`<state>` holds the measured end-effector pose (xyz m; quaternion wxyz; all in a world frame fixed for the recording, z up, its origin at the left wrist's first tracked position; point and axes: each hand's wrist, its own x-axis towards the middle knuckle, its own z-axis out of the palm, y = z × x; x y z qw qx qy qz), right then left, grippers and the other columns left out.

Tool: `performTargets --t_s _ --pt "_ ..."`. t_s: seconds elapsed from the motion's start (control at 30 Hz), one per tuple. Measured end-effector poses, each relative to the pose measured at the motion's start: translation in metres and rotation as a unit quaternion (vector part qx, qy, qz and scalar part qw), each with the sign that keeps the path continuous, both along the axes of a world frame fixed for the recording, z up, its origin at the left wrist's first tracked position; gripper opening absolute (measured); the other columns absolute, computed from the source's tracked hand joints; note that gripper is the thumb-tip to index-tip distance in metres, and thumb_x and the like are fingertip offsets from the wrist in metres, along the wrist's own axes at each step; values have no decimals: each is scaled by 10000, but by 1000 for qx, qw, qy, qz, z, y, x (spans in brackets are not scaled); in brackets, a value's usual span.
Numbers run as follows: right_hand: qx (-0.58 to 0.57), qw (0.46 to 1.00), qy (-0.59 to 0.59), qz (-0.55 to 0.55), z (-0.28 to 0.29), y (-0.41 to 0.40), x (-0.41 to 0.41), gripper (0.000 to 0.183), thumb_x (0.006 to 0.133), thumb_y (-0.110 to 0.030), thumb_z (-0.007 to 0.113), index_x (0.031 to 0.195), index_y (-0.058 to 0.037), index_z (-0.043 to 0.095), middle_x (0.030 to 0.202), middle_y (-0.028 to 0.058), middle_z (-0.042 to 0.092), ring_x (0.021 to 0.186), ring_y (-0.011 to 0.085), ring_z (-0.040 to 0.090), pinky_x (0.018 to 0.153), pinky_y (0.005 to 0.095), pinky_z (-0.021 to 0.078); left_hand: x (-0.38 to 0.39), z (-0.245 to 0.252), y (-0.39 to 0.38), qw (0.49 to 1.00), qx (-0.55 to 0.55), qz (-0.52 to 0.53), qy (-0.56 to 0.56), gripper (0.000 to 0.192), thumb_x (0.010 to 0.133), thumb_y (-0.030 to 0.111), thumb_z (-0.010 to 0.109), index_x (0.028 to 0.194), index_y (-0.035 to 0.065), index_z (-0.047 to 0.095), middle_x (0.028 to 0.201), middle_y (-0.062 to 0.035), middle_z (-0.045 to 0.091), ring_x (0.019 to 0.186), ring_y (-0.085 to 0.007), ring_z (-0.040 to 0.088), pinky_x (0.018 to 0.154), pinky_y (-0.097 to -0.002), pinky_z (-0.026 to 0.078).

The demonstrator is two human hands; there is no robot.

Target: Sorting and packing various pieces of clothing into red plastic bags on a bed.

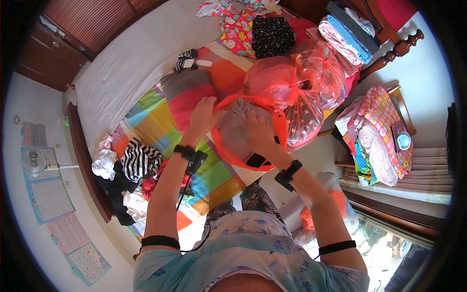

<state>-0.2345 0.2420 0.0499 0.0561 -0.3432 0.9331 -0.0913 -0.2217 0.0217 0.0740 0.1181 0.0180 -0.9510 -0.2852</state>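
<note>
An open red plastic bag (pixel 233 160) stands on the bed before me with grey cloth (pixel 231 124) inside. My left hand (pixel 205 115) is at the bag's left rim, its fingertips touching the edge; whether they grip it is hard to tell. Inside the mouth, my right hand (pixel 259 133) lies on the grey cloth with its fingers spread. A folded grey and red garment (pixel 188 95) lies just left of the bag. Tied red plastic bags filled with clothes (pixel 271 78) sit behind and to the right, one showing star-patterned cloth (pixel 303 122).
Loose clothes, among them a black-and-white striped garment (pixel 140 160), lie at the bed's left end. Striped socks (pixel 186 62) and a folded black garment (pixel 273 36) are farther back. A chair (pixel 403 109) piled with clothes stands at the right, near the carved bedpost (pixel 394 54).
</note>
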Motion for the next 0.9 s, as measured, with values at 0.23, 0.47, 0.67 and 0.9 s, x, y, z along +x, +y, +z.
performTargets --t_s 0.23,0.47,0.67,0.9 --pt "35 998 14 51 -7 -32 -25 849 577 -355 761 1337 -208 411 1413 163 283 1323 388 241 934 631 337 -80 -23 29 987 -80 -55 -129 176 759 208 612 856 63 593 856 -170 621 873 -371 585 722 -468 473" --pt "31 991 -117 56 -23 -14 -31 1001 532 -465 767 1396 -215 328 1431 177 257 1326 396 222 922 677 309 -67 -16 34 993 -69 -35 -89 70 744 137 572 769 72 571 795 -153 611 800 -369 590 665 -481 459" --pt "14 994 -87 57 -42 -20 -56 1122 439 -622 738 1392 -180 343 1452 132 238 1321 419 173 991 681 213 -60 -18 54 995 -67 -67 -35 46 718 100 592 743 72 566 734 -160 580 759 -369 581 649 -472 456" --pt "6 993 -109 40 10 0 -32 813 657 -373 732 1359 -172 376 1391 135 323 1278 340 302 1020 574 272 -3 5 16 996 -48 19 75 536 635 187 736 1093 44 499 784 -111 606 762 -336 599 673 -427 481"
